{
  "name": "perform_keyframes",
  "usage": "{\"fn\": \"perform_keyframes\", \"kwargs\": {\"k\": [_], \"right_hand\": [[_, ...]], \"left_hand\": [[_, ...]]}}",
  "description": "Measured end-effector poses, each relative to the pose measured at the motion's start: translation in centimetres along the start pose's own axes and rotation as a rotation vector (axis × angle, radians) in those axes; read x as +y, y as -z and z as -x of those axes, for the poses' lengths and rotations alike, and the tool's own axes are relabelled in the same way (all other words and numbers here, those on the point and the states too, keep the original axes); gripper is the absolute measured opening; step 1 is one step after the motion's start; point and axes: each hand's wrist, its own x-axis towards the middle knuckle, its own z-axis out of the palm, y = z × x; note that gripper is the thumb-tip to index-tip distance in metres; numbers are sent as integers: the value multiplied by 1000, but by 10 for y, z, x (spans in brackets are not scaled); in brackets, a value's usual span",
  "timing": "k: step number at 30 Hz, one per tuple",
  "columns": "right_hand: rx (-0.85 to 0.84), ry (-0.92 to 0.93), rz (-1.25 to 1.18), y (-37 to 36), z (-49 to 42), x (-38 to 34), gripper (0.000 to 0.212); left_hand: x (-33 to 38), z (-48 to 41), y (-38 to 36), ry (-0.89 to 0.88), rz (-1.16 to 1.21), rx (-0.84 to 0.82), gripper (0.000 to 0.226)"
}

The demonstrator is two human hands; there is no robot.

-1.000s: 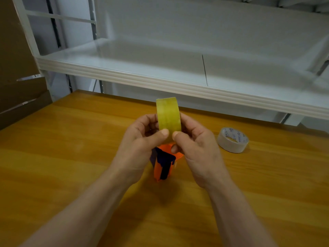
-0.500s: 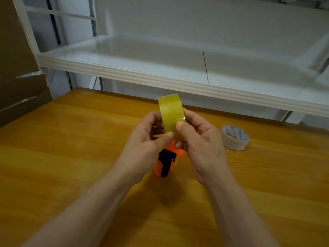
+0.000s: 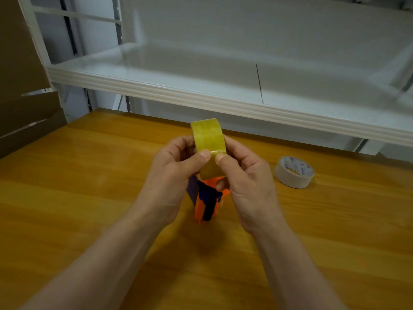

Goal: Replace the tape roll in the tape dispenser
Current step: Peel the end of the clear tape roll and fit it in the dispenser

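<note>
A yellow tape roll (image 3: 209,136) stands on edge above the wooden table, held between both hands. My left hand (image 3: 172,175) grips its left side with the thumb pressed on the roll's outer face. My right hand (image 3: 248,180) grips the right side, thumb tip beside the left thumb at a shiny strip of tape. Below the roll hangs the orange tape dispenser (image 3: 206,202) with dark blue parts; the hands hide its upper half, so I cannot tell how the roll sits in it.
A white tape roll (image 3: 293,172) lies flat on the wooden table (image 3: 89,186) to the right of my hands. A white metal shelf (image 3: 223,101) juts out above the table's far edge. Brown cardboard (image 3: 20,97) leans at the left.
Both thumbs have shifted together on the roll's face, and the hands with roll and dispenser have moved slightly. The white roll has not moved.
</note>
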Motion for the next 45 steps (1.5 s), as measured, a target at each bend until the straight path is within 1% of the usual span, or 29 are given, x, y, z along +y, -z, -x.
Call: {"fn": "perform_keyframes", "kwargs": {"k": [4, 6, 7, 12, 15, 18, 23, 25, 29, 30, 31, 33, 37, 39, 41, 43, 45], "right_hand": [[41, -44, -68, 2, -1, 0, 32], [51, -46, -89, 3, -2, 0, 31], [50, -43, -93, 4, -2, 0, 31], [6, -4, -69, 1, -1, -3, 38], [-25, 30, -25, -2, 2, -4, 43], [-34, 39, 27, -5, 2, -2, 44], [15, 16, -24, -5, 3, -1, 38], [37, 1, -58, -5, 2, -1, 34], [105, -43, -106, -2, -1, 1, 29], [117, -45, -116, -2, -2, 1, 29], [122, -44, -122, -1, -2, 1, 29], [101, -36, -121, -1, -2, 1, 31], [31, 3, -100, -3, 0, -3, 40], [2, 30, -59, -4, 2, -3, 44], [-20, 38, -31, -5, 3, -2, 44], [-22, 28, -22, -6, 3, -1, 42], [-1, 5, -47, -6, 3, 0, 39]], "left_hand": [[-1, 6, -9, -84, -213, -57, 39], [-3, 8, -13, -132, -373, -57, 39], [-4, 8, -13, -153, -407, -49, 38], [-1, 10, -11, -145, -261, -38, 26], [4, 6, -7, -80, -57, -18, 21], [8, 4, -4, -16, 116, -22, 25], [5, 4, -6, -8, 138, -51, 22], [3, 5, -8, -35, 58, -73, 26], [2, 10, -14, -103, -320, -99, 36], [1, 10, -15, -121, -391, -95, 36], [0, 10, -16, -137, -411, -96, 35], [-1, 10, -14, -149, -340, -97, 29], [1, 6, -7, -118, -133, -50, 28], [5, 4, -4, -66, 31, -28, 28], [9, 2, -3, 8, 186, -10, 33], [11, 2, -2, 47, 220, 11, 35], [9, 1, -3, 35, 150, 22, 36]]}}
